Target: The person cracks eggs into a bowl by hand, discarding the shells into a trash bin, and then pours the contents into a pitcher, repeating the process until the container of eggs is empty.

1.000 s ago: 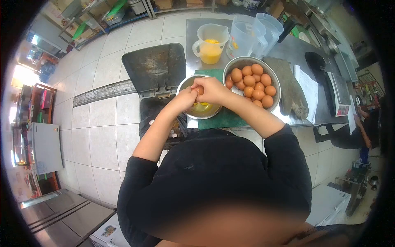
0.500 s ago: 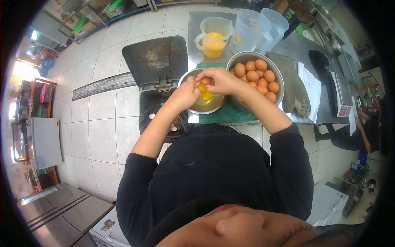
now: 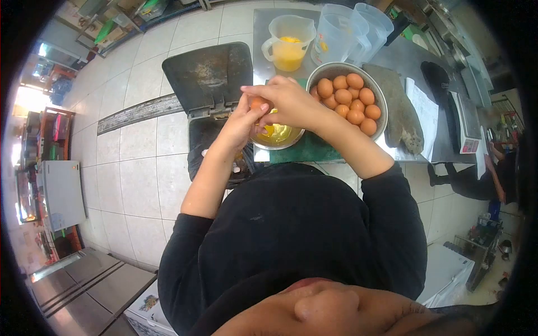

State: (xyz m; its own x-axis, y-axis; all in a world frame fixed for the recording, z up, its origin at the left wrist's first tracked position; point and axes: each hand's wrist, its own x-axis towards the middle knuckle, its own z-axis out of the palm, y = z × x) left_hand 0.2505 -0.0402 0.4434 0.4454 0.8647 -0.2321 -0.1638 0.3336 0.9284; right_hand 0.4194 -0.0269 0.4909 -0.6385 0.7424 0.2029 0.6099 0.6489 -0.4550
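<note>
My left hand [image 3: 238, 126] is closed around a brown eggshell [image 3: 259, 103] at the left rim of a metal bowl [image 3: 291, 144]. My right hand [image 3: 291, 103] bends over the same shell from the right, its fingers curled about it and partly hiding it. Clear egg white and yellow yolk [image 3: 270, 133] lie in the bowl below. Right of my hands, a larger metal pot [image 3: 383, 92] holds several whole brown eggs [image 3: 343, 97]. A green cloth or mat [image 3: 308, 150] lies under the bowl and pot.
An open bin [image 3: 204, 137] with a black bag and raised lid [image 3: 210, 73] stands left of the table. Behind the bowl are a jug of yellow egg [image 3: 288, 53] and clear empty jugs [image 3: 339, 36]. A grey cloth [image 3: 395, 109], papers [image 3: 421, 115] and scale [image 3: 468, 126] lie right.
Both hands have moved slightly left, from over the bowl to its left rim. The yolk that hung from the opened shell is now down in the bowl.
</note>
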